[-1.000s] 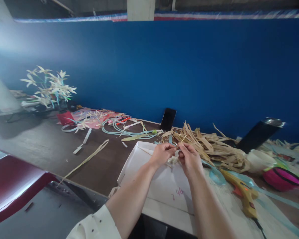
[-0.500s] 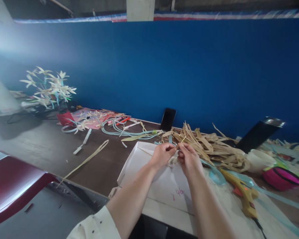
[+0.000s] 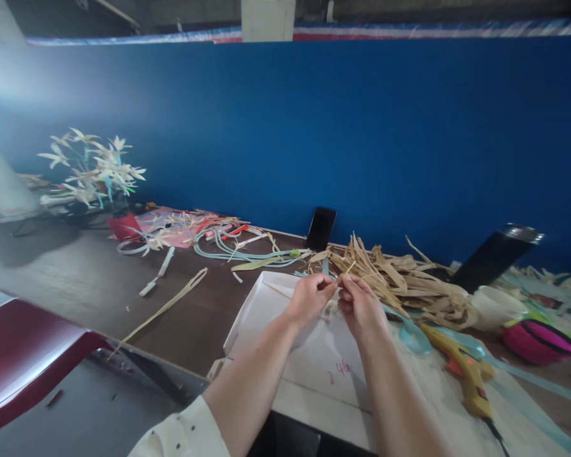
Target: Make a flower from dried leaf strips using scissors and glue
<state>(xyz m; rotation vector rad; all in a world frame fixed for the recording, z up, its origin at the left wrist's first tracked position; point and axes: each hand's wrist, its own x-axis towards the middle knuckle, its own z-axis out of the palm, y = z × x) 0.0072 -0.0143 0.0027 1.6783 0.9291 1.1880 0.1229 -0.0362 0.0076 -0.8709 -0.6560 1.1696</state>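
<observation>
My left hand (image 3: 310, 297) and my right hand (image 3: 360, 306) meet fingertip to fingertip above a white cardboard tray (image 3: 261, 304). Both are closed in a pinch on a small pale straw piece (image 3: 332, 307) that hangs between them, with a thin strip poking up past the fingers. Just behind my hands lies a heap of dry tan straw strips (image 3: 400, 279). The part of the straw piece inside my fingers is hidden.
A yellow glue gun (image 3: 466, 371) and light-blue ribbon (image 3: 412, 333) lie right of the tray. A white cup (image 3: 495, 306) and pink bowl (image 3: 537, 339) stand further right. A phone (image 3: 321, 227) leans on the blue wall. Straw flowers (image 3: 95, 168) and ribbon loops (image 3: 228, 244) lie left.
My hands stay in the same place; the fingers shift slightly on the straw piece. Nothing else has moved.
</observation>
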